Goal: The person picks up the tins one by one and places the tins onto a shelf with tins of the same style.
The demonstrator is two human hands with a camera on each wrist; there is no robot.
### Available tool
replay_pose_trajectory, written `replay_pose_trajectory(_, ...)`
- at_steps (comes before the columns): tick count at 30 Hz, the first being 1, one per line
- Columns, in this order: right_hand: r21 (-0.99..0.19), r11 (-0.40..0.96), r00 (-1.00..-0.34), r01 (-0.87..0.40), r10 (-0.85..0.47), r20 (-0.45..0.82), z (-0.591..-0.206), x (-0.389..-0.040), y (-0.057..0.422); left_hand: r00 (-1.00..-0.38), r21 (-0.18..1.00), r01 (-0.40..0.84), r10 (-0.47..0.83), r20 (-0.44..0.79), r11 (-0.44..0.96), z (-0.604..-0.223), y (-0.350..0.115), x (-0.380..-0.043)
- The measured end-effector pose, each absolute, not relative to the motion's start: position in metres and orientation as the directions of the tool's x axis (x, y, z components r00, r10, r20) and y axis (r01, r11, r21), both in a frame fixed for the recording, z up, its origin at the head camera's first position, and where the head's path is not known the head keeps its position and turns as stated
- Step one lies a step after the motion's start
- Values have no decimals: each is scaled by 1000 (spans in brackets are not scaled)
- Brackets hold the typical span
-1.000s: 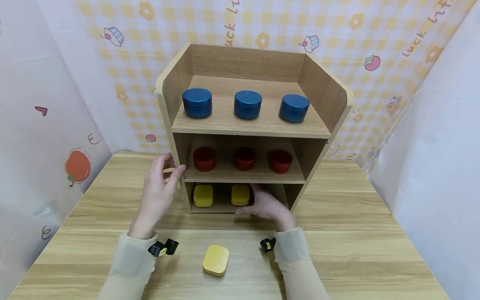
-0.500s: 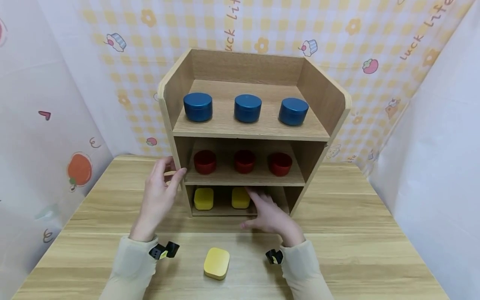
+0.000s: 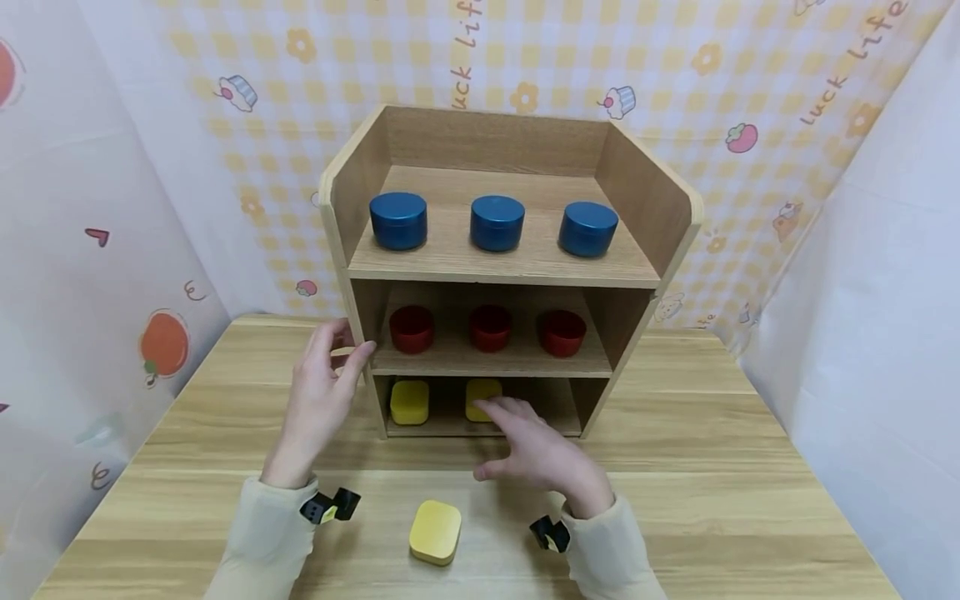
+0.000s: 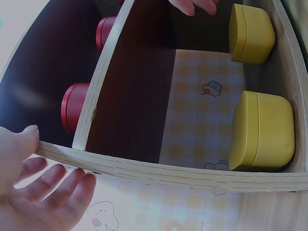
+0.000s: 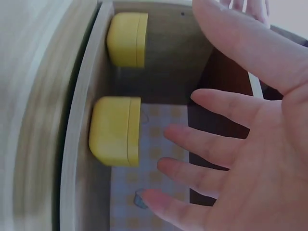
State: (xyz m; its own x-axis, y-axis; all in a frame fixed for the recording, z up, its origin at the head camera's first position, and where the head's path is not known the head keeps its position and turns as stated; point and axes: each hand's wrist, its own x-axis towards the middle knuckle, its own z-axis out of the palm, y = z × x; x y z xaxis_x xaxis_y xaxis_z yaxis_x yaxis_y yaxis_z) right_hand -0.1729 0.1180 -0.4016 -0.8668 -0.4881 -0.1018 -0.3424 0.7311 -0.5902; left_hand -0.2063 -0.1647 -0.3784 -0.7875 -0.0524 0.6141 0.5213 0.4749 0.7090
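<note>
My left hand (image 3: 322, 387) holds the left side panel of a small wooden shelf (image 3: 491, 275), thumb at its front edge and fingers along the outside. Spread fingers and a bare palm show on my right hand (image 3: 536, 454), which hovers in front of the bottom level with nothing in it. Behind its fingertips a yellow square tin (image 5: 115, 131) stands on that level, partly covered in the head view. To its left stands another yellow tin (image 3: 409, 402). A third yellow tin (image 3: 435, 531) lies on the table in front of the shelf, between the two forearms.
Three blue round tins (image 3: 497, 222) line the top level. On the middle level sit three red round tins (image 3: 491, 328). The wooden table (image 3: 720, 467) extends to both sides, with white cloth walls left and right and a checked cloth (image 3: 480, 58) behind.
My right hand has let go of the middle yellow tin and drawn back toward me, fingers spreading. The left hand has stayed at the shelf's side; the view has tilted slightly.
</note>
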Motion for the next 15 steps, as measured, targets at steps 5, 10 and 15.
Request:
replay_pose_trajectory(5,-610,685,-831,-398,-550,-76,-403,-164,113,-792,712,517,-50,608,476,-379,-165,-206)
replay_pose_trajectory(10,-569,682,-798,-458,-598,-75,-404,-155,105,-796,715,512,-50,604,476,-378,-165,-206)
replay_pose_trajectory(15,-524,695,-771,-493,-628,-108,-405,-147,96,-790,712,521,-48,611,470,-378,-165,-206)
